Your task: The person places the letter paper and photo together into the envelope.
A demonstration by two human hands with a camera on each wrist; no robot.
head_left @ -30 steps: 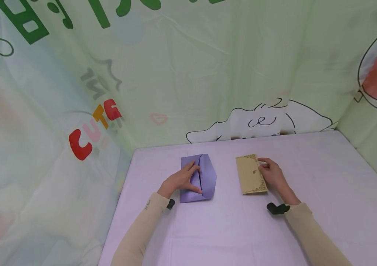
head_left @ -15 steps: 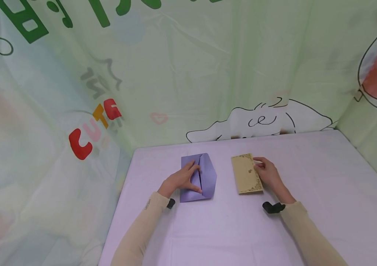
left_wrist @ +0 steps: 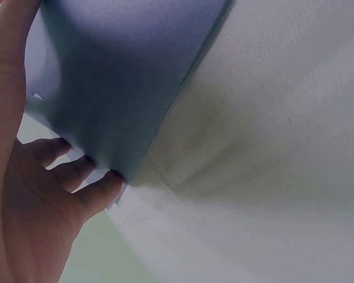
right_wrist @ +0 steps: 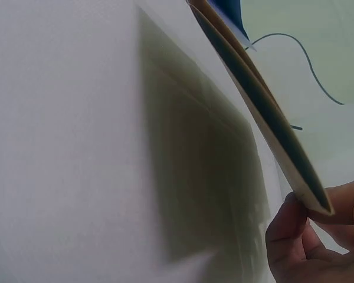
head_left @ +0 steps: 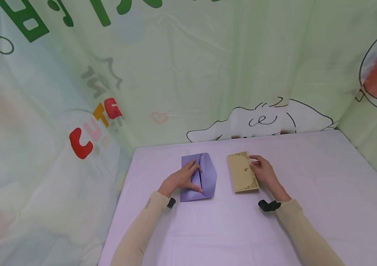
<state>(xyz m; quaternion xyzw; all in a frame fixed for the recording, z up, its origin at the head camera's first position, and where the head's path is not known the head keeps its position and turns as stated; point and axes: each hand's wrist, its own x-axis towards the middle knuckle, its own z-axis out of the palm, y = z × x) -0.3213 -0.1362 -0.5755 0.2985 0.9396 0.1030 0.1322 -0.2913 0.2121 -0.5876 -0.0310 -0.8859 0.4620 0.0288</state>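
1. Taking twelve o'clock as the person's far table edge, I see a smooth purple paper envelope [head_left: 209,177], its wide flap lying toward three o'clock beside a narrow dark slit [head_left: 200,181].
2. Across a gap at the envelope's three o'clock is a rectangular tan card [head_left: 243,171], folded, with dark scrollwork at its corners. It is raised: its soft shadow [right_wrist: 200,165] falls on the table apart from it.
3. Beneath is a pale lilac tablecloth [head_left: 215,229], finely ribbed and lightly creased.
4. The left hand [head_left: 183,179] reaches in from eight o'clock, thumb and fingers [left_wrist: 103,191] spread wide, touching the envelope near its slit.
5. The right hand [head_left: 264,173] pinches the card's three o'clock edge between thumb and fingers.
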